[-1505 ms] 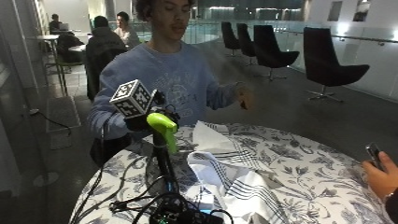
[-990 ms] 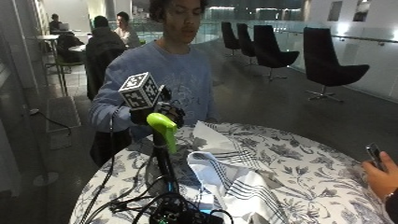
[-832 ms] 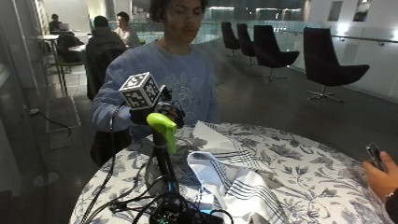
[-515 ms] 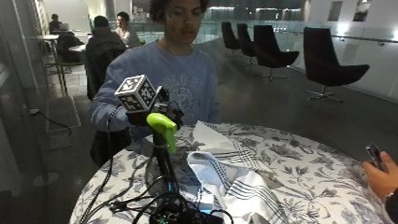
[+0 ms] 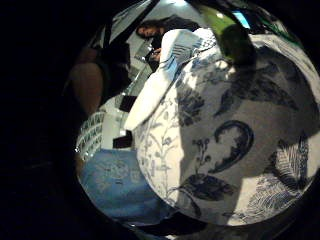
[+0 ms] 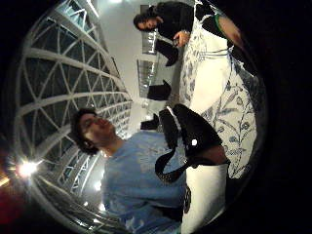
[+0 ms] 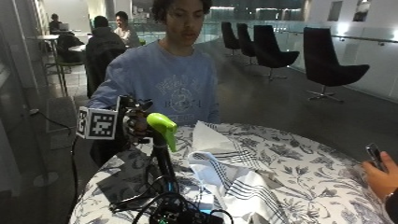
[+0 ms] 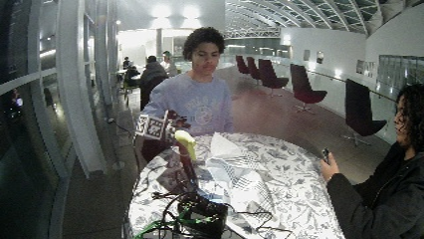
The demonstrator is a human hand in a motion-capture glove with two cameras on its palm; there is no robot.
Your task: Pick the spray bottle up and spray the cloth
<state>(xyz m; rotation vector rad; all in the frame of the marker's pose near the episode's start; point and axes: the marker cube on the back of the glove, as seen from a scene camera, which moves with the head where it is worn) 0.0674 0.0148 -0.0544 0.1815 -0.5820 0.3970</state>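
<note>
1. From the outside view I see a person in a light blue sweatshirt seated at the far-left edge of a round tabletop, which wears a white covering printed with dark leaves and flowers.
2. The gloved right hand is raised just above that edge of the tabletop, close to the person's chest.
3. I cannot tell what the grip is doing: the fingers sit behind a bright green nozzle-shaped piece and I cannot make out whether they curl round anything.
4. That green piece tops a dark upright stem that runs down to a tangle of black equipment and wires at the near edge of the tabletop; I cannot say for certain that it is the spray bottle.
5. The cloth, white with dark stripes, lies crumpled on the tabletop just beside the stem, towards the middle, with one corner peaked upward near the far edge.
6. The little-finger palm view looks down on the leafy tabletop, with the cloth stretched along it and a green shape at its rim.
7. The thumb-side palm view shows the sweatshirt, the tabletop's edge and the cloth.
8. At the near-right edge, another person's hand holds a phone.
</note>
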